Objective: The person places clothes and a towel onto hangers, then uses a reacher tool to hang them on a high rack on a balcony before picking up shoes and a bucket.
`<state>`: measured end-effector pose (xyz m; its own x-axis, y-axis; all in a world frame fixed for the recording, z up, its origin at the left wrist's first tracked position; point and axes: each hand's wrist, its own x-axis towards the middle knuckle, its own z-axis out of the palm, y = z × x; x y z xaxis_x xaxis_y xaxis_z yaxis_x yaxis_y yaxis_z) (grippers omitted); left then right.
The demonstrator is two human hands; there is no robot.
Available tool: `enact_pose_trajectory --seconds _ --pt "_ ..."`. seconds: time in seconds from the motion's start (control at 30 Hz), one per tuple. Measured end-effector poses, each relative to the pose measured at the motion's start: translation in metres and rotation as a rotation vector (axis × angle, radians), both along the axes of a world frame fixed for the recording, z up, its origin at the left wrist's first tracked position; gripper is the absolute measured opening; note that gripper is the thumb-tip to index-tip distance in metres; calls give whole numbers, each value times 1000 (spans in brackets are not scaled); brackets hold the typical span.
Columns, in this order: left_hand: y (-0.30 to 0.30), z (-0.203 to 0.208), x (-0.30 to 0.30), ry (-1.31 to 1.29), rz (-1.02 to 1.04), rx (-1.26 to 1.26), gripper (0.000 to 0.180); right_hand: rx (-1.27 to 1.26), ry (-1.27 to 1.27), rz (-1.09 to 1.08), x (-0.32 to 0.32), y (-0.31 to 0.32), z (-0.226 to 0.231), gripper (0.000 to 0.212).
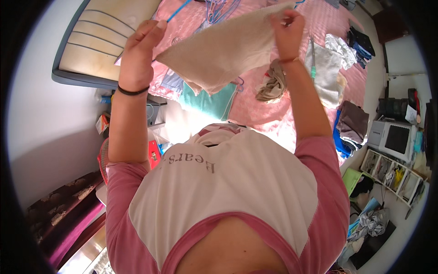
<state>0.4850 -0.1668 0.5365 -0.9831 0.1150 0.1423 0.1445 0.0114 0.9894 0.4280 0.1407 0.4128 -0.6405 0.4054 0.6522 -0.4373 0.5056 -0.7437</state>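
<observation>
Between my hands, above the bed, hangs a beige cloth (228,50), its folds drooping toward me. My right hand (289,34) is closed on its upper right edge, with a bit of blue rod showing just beyond. My left hand (145,41) pinches a thin blue rod (179,10) that looks like part of a clothes hanger; its far end leaves the top of the view. The cloth's left corner lies below and right of my left fingers, apart from them. Under the cloth are a folded teal cloth (203,100) and a crumpled khaki garment (273,84).
A pink quilted bedspread (255,109) lies beneath. Several purple hangers (219,10) rest at the far side. To the right are a grey garment (326,75), a green-handled rod (313,68) and folded dark clothes (353,121). A padded headboard (93,41) stands at the left.
</observation>
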Motion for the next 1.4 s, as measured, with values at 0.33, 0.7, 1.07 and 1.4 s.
enact_pose_trajectory --seconds 0.33,0.7,1.07,1.4 --pt "-24 6 -14 21 -59 36 19 -647 -323 502 -53 45 52 16" --pt "-58 0 23 -103 -142 -94 22 526 112 67 9 3 127 20" --pt "-150 -80 77 -286 -364 -267 20 -79 -920 1338 108 -103 27 21" --pt "-157 -123 69 -385 -226 -202 27 -118 -954 1100 94 -138 69 13"
